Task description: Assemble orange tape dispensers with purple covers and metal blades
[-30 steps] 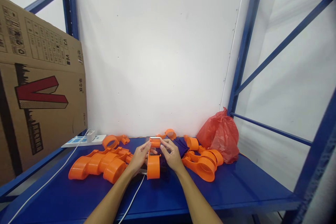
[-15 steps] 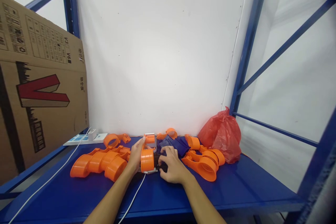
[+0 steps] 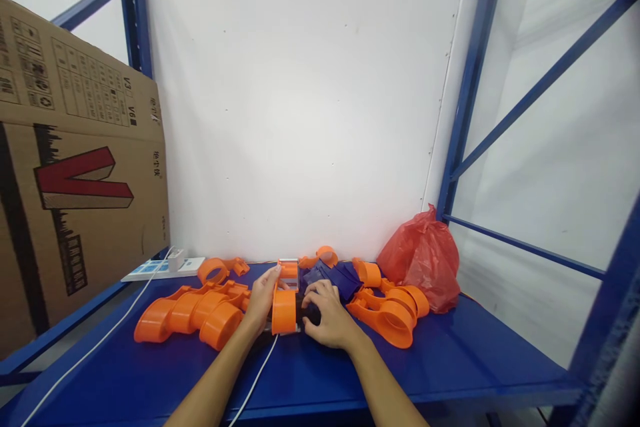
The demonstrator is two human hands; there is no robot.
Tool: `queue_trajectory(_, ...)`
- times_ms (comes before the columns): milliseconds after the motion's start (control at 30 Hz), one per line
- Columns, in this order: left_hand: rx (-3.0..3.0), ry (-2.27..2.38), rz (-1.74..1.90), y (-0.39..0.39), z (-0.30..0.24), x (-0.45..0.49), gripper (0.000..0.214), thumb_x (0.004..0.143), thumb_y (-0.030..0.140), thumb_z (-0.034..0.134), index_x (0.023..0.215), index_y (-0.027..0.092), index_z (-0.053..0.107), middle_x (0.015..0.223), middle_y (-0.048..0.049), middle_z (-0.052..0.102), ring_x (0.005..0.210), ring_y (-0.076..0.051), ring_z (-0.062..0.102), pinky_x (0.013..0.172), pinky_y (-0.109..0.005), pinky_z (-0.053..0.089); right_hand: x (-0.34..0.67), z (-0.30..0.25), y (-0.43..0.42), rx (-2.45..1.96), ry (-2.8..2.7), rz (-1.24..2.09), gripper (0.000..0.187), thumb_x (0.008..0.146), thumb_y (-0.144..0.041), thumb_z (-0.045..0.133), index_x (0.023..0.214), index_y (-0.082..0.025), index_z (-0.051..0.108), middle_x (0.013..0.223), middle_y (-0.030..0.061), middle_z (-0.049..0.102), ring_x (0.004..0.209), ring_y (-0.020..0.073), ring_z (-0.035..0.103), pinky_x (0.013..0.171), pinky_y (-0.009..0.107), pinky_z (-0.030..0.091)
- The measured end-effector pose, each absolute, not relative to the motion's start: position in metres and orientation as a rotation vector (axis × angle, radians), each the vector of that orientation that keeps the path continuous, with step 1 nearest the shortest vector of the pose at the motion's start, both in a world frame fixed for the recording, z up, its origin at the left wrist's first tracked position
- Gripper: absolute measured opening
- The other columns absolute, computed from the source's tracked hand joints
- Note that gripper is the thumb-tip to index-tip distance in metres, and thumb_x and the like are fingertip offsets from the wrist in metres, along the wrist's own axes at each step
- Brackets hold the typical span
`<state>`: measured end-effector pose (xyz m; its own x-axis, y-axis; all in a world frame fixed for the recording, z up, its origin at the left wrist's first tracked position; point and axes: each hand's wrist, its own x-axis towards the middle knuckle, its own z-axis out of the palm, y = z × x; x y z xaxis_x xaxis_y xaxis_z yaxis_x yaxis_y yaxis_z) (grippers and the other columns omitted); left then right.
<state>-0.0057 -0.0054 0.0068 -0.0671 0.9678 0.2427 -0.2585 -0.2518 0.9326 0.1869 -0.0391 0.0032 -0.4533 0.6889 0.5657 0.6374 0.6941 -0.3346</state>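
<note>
Orange plastic was clasped by the left hand [image 3: 263, 297]: an orange dispenser [image 3: 284, 311] was held standing on the shelf at the middle of the scene, with the fingers closed along its left side and the fingertips reaching up to its far end. The forearm was stretched in from the near edge. The right hand [image 3: 327, 319] was set palm down just right of the dispenser, its fingers curled over a dark part [image 3: 310, 313] and seemingly gripping it; what that part was could not be made out.

A heap of orange shells [image 3: 193, 312] was spread to the left, touching the left hand's far side. A second orange heap [image 3: 393, 312] was laid to the right, near the right hand. Dark blue pieces [image 3: 334, 275] were piled just beyond the hands. A red plastic bag [image 3: 421, 259] was slumped at the far right. A white cable [image 3: 254, 377] was run from the near edge up to the dispenser's foot.

The blue shelf [image 3: 425, 363] was backed by a white wall panel [image 3: 300, 100] and framed by blue rack posts [image 3: 464, 80]. A cardboard box [image 3: 75, 167] was stood at the left, with a power strip [image 3: 159, 267] beside it.
</note>
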Motion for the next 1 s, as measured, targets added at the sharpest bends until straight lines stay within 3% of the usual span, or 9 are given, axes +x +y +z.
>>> queue_trajectory(133,1.182,0.878,1.547,-0.009,0.011,-0.004,0.054,0.077,0.07,0.066,0.081,0.016,0.066,0.059,0.0001,0.063,0.05,-0.014,0.055,0.051,-0.024,0.043,0.187,0.006,-0.035,-0.988,-2.039,0.156,0.019,0.075,-0.012,0.063,0.091,-0.023,0.06,0.097,0.0028,0.066,0.1,0.024,0.057,0.088,0.037,0.042)
queue_trajectory(300,1.186,0.842,1.453,-0.012,0.01,-0.001,0.055,0.077,0.07,0.066,0.085,0.016,0.067,0.064,-0.0001,0.063,0.047,-0.013,0.054,0.046,-0.023,0.041,0.189,0.005,-0.029,-0.957,-1.786,0.241,0.014,0.092,-0.024,0.056,0.102,-0.023,0.065,0.087,0.0018,0.068,0.071,0.0184,0.06,0.067,0.03,0.048)
queue_trajectory(400,1.202,0.789,1.364,-0.012,0.006,0.001,0.051,0.078,0.067,0.067,0.089,0.017,0.065,0.069,-0.0003,0.065,0.047,-0.011,0.053,0.044,-0.02,0.038,0.189,0.004,-0.027,-0.911,-1.693,0.215,0.021,0.096,-0.03,0.056,0.112,-0.023,0.066,0.099,0.0057,0.07,0.087,0.0225,0.066,0.079,0.033,0.052)
queue_trajectory(567,1.236,0.798,1.231,-0.014,0.003,0.003,0.053,0.078,0.063,0.069,0.105,0.018,0.063,0.075,-0.0022,0.068,0.052,-0.011,0.059,0.046,-0.018,0.039,0.188,0.003,-0.026,-0.834,-1.646,0.154,0.026,0.097,-0.026,0.054,0.12,-0.025,0.067,0.115,0.0093,0.068,0.109,0.0258,0.063,0.098,0.04,0.051)
queue_trajectory(700,1.277,0.803,1.138,-0.018,0.005,0.004,0.058,0.077,0.063,0.07,0.114,0.019,0.062,0.077,-0.0024,0.069,0.047,-0.008,0.055,0.043,-0.016,0.036,0.184,0.003,-0.029,-0.763,-1.699,0.153,0.028,0.095,-0.018,0.05,0.117,-0.025,0.067,0.115,0.0095,0.066,0.111,0.0248,0.062,0.098,0.041,0.052)
queue_trajectory(1000,1.314,0.763,1.102,-0.024,0.008,0.004,0.055,0.078,0.061,0.071,0.111,0.018,0.061,0.077,-0.0039,0.069,0.05,-0.008,0.054,0.044,-0.015,0.037,0.187,0.003,-0.029,-0.806,-1.66,0.065,0.025,0.096,-0.02,0.054,0.115,-0.027,0.069,0.114,0.0085,0.07,0.112,0.0263,0.061,0.099,0.045,0.049)
